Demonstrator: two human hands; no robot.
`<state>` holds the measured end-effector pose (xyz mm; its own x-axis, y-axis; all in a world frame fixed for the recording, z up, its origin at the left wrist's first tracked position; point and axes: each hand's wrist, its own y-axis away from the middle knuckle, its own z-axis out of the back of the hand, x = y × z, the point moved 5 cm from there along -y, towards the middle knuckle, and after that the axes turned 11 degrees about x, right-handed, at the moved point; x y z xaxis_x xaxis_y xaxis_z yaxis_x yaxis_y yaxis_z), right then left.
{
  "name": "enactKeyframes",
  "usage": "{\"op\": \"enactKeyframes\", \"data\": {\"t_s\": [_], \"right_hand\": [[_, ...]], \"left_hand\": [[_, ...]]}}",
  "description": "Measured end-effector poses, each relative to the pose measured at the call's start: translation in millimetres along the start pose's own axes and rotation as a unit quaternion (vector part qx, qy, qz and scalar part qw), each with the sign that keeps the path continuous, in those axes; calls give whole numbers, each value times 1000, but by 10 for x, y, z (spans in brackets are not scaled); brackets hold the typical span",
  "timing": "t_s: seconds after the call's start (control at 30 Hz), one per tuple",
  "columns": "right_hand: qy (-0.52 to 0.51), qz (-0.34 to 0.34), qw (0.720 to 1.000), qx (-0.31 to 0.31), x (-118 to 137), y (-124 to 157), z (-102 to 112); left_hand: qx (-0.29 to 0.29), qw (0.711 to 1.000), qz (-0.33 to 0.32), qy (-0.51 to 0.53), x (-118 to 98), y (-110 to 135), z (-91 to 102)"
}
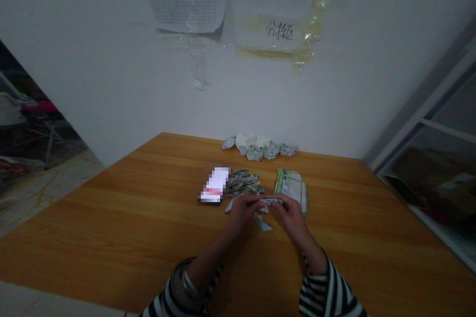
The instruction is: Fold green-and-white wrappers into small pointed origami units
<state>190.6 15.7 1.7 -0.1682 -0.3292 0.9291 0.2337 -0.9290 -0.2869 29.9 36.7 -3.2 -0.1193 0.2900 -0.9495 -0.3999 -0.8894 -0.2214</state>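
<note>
My left hand [242,212] and my right hand [292,214] meet near the middle of the table, fingers closed on the two ends of a narrow folded printed wrapper [271,201]. Its print is white, grey and green. Just beyond my left hand lies a heap of similar folded wrappers [243,182]. One loose folded strip [262,223] rests on the wood below the held wrapper. Beside my right hand is a stack of flat green-and-white printed packets [292,185], its near edge partly covered by the hand.
A phone [214,185] with a lit, blurred screen lies left of the heap. Crumpled printed wrappers [255,152] and white tissue [245,139] line the back of the wooden table [148,198], against the wall. A metal-framed shelf [427,158] stands at the right.
</note>
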Motion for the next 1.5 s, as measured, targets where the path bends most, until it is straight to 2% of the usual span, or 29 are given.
{"op": "enactKeyframes", "data": {"t_s": [0.2, 0.47, 0.57, 0.7, 0.83, 0.93, 1.03, 1.13, 1.27, 1.37, 1.5], "right_hand": [[42, 46, 998, -23, 15, -3, 26], [84, 11, 994, -65, -43, 30, 13], [107, 4, 991, -83, -69, 59, -23], [123, 7, 988, -89, -92, 84, -74], [126, 9, 987, -94, -84, 95, -75], [128, 8, 987, -100, -70, 103, -52], [131, 4, 986, -105, -72, 115, -35], [134, 3, 987, -85, -71, 117, -72], [123, 11, 991, -58, -23, 94, -145], [104, 7, 994, -43, 2, 61, -175], [89, -40, 993, -61, -49, 60, -131]], "left_hand": [[-57, 997, -12, -42, -16, 27, 34], [-68, 992, -19, -100, -34, 46, 8], [-92, 991, -5, -94, -22, 55, 9], [-79, 996, 31, -24, 72, 40, -39], [-91, 995, 43, 11, 171, 27, -56], [-70, 997, 34, -10, 185, 20, -65], [-26, 998, -7, -54, 122, 18, -96], [-4, 996, -22, -85, 73, 27, -118], [-17, 994, -2, -112, 63, 50, -82], [-38, 990, -11, -134, 34, 71, -34], [-37, 989, -22, -140, 11, 65, -33]]}}
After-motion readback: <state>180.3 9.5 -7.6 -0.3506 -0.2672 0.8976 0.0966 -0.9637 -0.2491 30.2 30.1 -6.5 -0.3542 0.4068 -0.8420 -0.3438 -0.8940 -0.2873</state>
